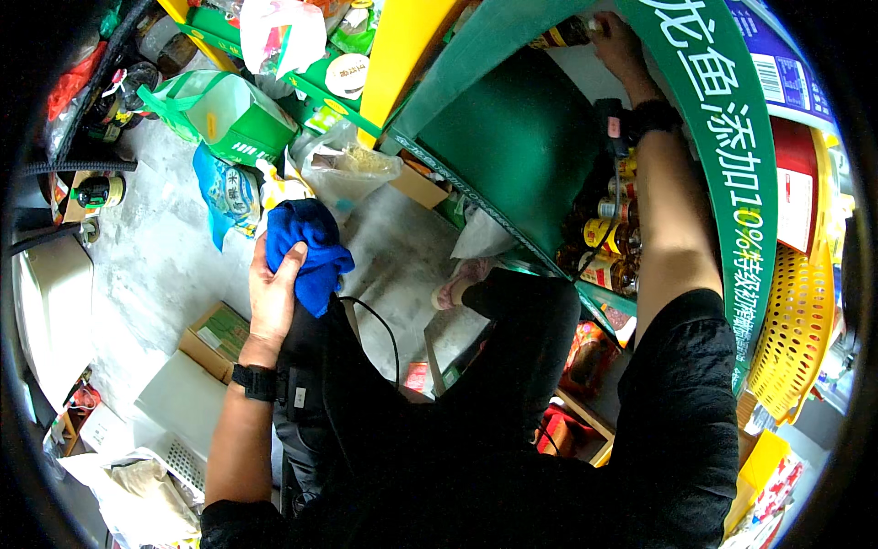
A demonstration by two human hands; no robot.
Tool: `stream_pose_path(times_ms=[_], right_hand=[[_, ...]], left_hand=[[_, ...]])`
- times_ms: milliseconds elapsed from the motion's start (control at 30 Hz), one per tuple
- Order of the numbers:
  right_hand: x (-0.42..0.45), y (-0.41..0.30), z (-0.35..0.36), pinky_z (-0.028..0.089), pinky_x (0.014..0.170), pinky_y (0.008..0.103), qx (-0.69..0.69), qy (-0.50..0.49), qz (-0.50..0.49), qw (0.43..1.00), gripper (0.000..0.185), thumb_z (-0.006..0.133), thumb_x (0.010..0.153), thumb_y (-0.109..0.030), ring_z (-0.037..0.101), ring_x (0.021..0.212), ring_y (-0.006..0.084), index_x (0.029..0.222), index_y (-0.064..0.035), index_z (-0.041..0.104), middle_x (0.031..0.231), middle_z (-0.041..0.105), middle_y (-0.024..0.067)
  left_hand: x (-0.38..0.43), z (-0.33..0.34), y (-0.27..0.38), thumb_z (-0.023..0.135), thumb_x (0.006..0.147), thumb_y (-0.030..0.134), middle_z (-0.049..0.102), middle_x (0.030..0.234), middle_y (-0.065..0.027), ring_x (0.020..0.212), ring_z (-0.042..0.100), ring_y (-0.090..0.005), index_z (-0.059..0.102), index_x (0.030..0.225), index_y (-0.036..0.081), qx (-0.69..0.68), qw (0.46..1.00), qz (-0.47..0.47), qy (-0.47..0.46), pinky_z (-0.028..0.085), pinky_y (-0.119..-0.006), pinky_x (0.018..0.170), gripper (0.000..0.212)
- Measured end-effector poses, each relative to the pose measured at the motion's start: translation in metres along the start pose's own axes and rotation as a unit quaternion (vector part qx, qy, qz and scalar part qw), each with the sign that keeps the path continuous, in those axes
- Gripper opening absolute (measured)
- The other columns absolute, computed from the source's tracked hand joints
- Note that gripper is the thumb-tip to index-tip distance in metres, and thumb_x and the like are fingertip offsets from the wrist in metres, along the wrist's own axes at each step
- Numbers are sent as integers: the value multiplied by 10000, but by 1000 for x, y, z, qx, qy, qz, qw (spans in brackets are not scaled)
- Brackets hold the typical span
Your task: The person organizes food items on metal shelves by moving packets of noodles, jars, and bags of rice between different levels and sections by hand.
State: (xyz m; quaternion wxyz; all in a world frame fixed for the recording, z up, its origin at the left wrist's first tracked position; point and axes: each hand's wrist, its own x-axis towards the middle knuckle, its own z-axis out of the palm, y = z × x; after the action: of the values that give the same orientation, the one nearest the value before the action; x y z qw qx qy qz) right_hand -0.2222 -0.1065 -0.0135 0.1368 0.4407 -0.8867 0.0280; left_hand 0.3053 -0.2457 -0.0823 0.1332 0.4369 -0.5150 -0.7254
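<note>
My left hand [276, 295] is closed on a bunched blue cloth [310, 254], held above the floor near my left knee. My right hand [617, 47] reaches deep into a green display shelf [507, 130], its fingers on the cap end of a dark bottle [566, 33] with a yellow label. That bottle lies near the shelf's far end, partly cut off by the green frame. Below my right forearm, several bottles [607, 237] with yellow and red labels stand close together on the shelf. A dark cable hangs from the wrist device over them.
A green shopping bag [250, 123], a blue-and-white package [236, 195] and an open plastic bag [350, 165] stand on the left. Cardboard boxes [216, 336] lie beside my left forearm. A yellow perforated basket [789, 329] is outside the shelf's green side panel [744, 158].
</note>
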Motion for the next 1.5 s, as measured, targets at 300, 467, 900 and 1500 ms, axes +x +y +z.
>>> stream_pose_path(times_ms=[300, 467, 900, 1500], right_hand=[[-80, 58, -39, 402, 803, 408, 7, -43, 80, 996, 349, 537, 785, -174, 496, 974, 281, 1096, -31, 468, 1066, 499, 151], [-112, 94, -49, 407, 791, 404, -13, -65, 136, 988, 319, 545, 783, -123, 500, 965, 263, 1086, -49, 477, 1048, 508, 133], [-127, 131, -23, 383, 743, 369, -61, -88, 153, 982, 261, 522, 785, -111, 484, 872, 223, 1035, -44, 494, 934, 516, 105], [-137, 102, -30, 398, 585, 244, -5, -14, 189, 982, 206, 459, 824, -91, 489, 661, 114, 1022, -64, 507, 776, 532, 48]], left_hand=[[-1, 3, -2, 590, 782, 157, 552, 977, -80, 834, 540, -132, 401, 1156, -21, -24, 1000, 4, 9, 440, -254, 756, 455], [0, 2, -4, 593, 781, 162, 555, 981, -79, 841, 539, -131, 400, 1164, -18, -12, 1000, 5, -5, 439, -257, 763, 466], [1, 2, -4, 587, 779, 147, 561, 950, -78, 824, 535, -128, 409, 1152, -17, 9, 1000, 7, 6, 437, -258, 757, 444], [1, 3, -5, 607, 770, 150, 568, 926, -66, 788, 543, -123, 430, 1135, -5, -6, 1000, 19, 10, 450, -259, 724, 434]])
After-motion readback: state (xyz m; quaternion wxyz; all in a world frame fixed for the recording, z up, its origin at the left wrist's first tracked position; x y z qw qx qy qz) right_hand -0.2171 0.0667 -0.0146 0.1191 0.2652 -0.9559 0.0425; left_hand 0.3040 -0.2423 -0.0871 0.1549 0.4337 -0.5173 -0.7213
